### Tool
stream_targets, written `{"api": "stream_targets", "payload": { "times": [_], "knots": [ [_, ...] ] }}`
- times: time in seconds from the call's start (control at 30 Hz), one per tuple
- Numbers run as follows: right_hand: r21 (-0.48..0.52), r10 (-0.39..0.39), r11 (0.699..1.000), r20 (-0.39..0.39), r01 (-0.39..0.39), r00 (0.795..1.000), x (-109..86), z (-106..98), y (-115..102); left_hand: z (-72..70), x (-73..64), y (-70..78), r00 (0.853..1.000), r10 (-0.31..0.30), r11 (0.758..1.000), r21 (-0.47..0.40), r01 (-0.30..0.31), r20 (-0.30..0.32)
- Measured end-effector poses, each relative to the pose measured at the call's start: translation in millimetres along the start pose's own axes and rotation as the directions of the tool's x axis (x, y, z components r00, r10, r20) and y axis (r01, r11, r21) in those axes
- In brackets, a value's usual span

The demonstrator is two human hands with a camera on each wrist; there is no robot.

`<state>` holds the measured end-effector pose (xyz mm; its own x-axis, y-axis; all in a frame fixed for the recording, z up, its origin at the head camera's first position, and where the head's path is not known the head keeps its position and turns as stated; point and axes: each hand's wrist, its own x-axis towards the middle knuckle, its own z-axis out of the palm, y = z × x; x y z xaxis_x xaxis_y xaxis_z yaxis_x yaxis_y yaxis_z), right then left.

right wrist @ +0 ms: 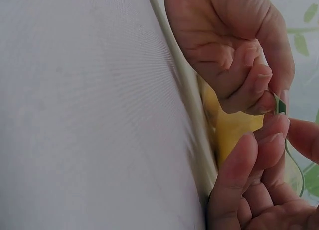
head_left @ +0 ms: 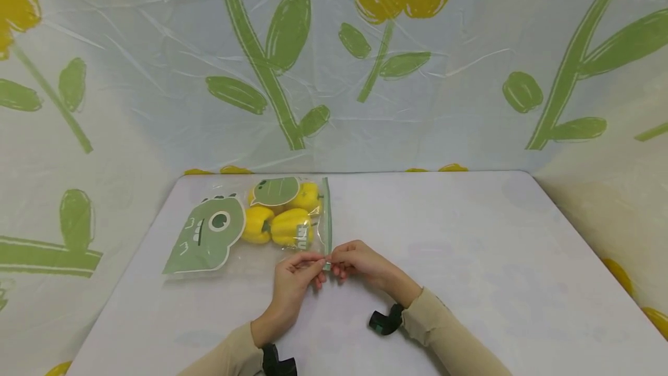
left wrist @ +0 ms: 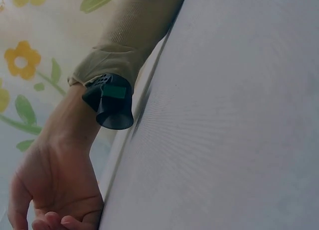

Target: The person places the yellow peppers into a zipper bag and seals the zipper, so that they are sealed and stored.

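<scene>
A clear zip bag point(head_left: 203, 242) printed with a green one-eyed monster lies on the left of the table. Several yellow bell peppers point(head_left: 292, 226) show through it. Down the bag's right side runs a green zip edge point(head_left: 328, 213). At its near corner my left hand point(head_left: 296, 280) pinches the edge between thumb and fingers. Close against it, my right hand point(head_left: 367, 266) pinches the same corner, its other fingers curled. In the right wrist view the fingertips of both hands meet around a green strip point(right wrist: 280, 104). The left wrist view shows the right hand point(left wrist: 60, 180), but not its fingertips.
A white table point(head_left: 469, 260) lies under the hands. Behind it hangs a flower-printed sheet point(head_left: 449, 115), with similar cloth at both sides. Black wrist cameras sit on the left wrist point(head_left: 279, 362) and right wrist point(head_left: 386, 321).
</scene>
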<state>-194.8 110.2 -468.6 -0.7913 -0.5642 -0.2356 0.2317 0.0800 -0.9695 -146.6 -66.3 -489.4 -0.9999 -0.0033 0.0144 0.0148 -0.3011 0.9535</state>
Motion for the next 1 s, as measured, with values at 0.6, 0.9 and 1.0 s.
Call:
{"api": "stream_targets", "payload": {
  "times": [0.6,0.9,1.0],
  "knots": [
    [0.017,-0.049,0.999,-0.118,0.051,0.992,11.2,2.9,-5.8,-0.6,-0.3,1.7,0.999,0.033,0.998,0.051,-0.032,-0.016],
    [0.007,-0.058,0.998,-0.221,0.061,0.974,32.2,-4.5,-10.7,-0.4,-1.3,1.8,1.000,0.002,0.998,0.068,-0.001,-0.015],
    [0.005,-0.057,0.998,-0.260,0.060,0.964,42.9,-7.9,-13.3,-0.2,-1.7,2.5,1.000,0.007,0.999,0.051,-0.006,-0.010]
  ]
}}
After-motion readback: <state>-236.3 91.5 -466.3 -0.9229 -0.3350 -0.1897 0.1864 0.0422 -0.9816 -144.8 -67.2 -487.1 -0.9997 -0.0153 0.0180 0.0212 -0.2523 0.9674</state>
